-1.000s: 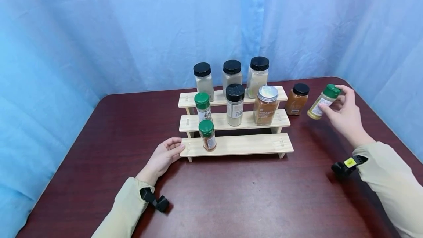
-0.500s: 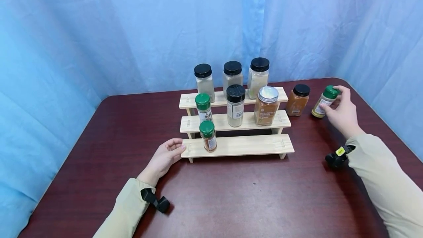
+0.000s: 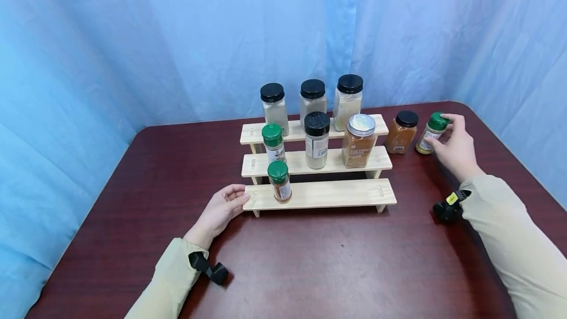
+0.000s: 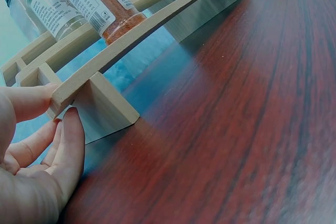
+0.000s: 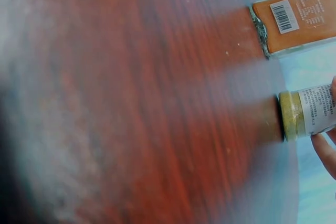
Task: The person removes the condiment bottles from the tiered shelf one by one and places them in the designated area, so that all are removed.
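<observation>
My left hand [image 3: 220, 212] pinches the left end of the lowest step of a three-tier wooden spice rack [image 3: 336, 194]; in the left wrist view the thumb lies over the board's corner [image 4: 73, 88] and the fingers are beneath it. At the far right, my right hand [image 3: 456, 146] grips a small green-capped spice jar [image 3: 431, 134] with yellowish contents. It is upright, its base [image 5: 292, 116] right at the tabletop in the right wrist view. Just left of it stands an orange-brown spice jar [image 3: 400, 133] with a black lid.
Three black-lidded jars [image 3: 347, 105] line the top step. On the middle step are a green-capped jar [image 3: 272, 137], a black-capped shaker [image 3: 316, 142] and a silver-lidded red pepper jar [image 3: 359, 144]. A green-capped jar [image 3: 279, 183] stands on the lowest step. Blue curtains [image 3: 221, 38] surround the dark table [image 3: 310, 270].
The right hand has lowered the green-capped jar to the table beside the orange-brown jar, and the jar has gone from tilted to upright. My left hand keeps its hold on the rack.
</observation>
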Available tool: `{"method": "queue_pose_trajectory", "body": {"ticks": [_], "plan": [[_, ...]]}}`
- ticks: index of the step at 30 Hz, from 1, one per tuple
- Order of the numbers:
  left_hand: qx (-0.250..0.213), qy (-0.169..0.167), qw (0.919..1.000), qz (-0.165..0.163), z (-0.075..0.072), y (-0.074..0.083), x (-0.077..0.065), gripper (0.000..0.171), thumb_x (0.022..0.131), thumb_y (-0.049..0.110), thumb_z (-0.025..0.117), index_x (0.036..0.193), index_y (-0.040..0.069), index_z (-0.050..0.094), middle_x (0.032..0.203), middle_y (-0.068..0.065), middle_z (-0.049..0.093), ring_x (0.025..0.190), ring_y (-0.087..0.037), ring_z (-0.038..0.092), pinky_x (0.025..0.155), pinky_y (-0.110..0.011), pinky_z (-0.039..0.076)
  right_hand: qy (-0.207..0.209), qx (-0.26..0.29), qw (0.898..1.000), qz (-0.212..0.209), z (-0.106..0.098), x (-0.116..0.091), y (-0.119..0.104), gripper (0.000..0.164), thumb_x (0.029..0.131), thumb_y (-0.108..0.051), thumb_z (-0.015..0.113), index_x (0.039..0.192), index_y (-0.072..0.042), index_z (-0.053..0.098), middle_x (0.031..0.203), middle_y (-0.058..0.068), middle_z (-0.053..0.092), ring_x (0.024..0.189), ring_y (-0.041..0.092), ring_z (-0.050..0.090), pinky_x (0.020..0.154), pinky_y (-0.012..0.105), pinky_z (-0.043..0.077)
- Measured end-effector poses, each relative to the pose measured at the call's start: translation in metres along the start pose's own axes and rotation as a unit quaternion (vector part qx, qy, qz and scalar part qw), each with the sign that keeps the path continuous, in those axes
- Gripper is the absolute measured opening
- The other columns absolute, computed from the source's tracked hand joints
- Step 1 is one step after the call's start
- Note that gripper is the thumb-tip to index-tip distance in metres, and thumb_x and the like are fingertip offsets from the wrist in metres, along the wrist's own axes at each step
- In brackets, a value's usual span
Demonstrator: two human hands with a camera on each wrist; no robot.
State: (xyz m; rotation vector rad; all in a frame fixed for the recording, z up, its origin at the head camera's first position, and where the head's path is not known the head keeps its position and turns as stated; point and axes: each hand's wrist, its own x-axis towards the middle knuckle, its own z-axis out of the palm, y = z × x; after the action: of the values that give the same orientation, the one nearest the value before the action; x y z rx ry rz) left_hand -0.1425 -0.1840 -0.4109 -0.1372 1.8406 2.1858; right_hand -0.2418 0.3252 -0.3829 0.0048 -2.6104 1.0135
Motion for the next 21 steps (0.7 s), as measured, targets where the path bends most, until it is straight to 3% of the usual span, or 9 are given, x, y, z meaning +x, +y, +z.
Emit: {"method": "queue_pose_trajectory", "body": {"ticks": [8, 18, 21], "plan": [[-0.002, 0.000, 1.0000, -0.006, -0.0003, 0.0017, -0.0004, 0.016, 0.093, -0.003, 0.051, 0.108, 0.003, 0.049, 0.087, 0.005, 0.056, 0.077, -0.003, 0.058, 0.071, -0.017, 0.051, -0.012, -0.007, 1.000, 0.011, 0.0014, 0.0000, -0.0025, 0.063, 0.093, -0.008, 0.057, 0.141, -0.003, 0.017, 0.123, 0.035, 0.044, 0.107, 0.050, 0.051, 0.087, 0.063, 0.043], [-0.005, 0.007, 0.9999, -0.007, 0.0006, 0.0019, -0.0013, 0.016, 0.092, -0.005, 0.050, 0.106, 0.004, 0.049, 0.085, 0.005, 0.056, 0.075, -0.003, 0.057, 0.069, -0.017, 0.050, -0.012, -0.008, 1.000, -0.010, -0.0045, 0.0038, -0.0030, 0.055, 0.092, -0.009, 0.059, 0.135, 0.006, 0.027, 0.124, 0.034, 0.040, 0.112, 0.051, 0.048, 0.088, 0.061, 0.042], [-0.004, 0.008, 0.9999, -0.006, 0.0008, 0.0020, -0.0017, 0.017, 0.092, -0.005, 0.050, 0.107, 0.002, 0.049, 0.085, 0.005, 0.056, 0.075, -0.003, 0.058, 0.069, -0.017, 0.050, -0.013, -0.011, 1.000, -0.016, -0.0077, 0.0060, -0.0045, 0.054, 0.090, -0.011, 0.062, 0.131, 0.007, 0.031, 0.124, 0.031, 0.038, 0.112, 0.047, 0.046, 0.085, 0.030, 0.052]]}}
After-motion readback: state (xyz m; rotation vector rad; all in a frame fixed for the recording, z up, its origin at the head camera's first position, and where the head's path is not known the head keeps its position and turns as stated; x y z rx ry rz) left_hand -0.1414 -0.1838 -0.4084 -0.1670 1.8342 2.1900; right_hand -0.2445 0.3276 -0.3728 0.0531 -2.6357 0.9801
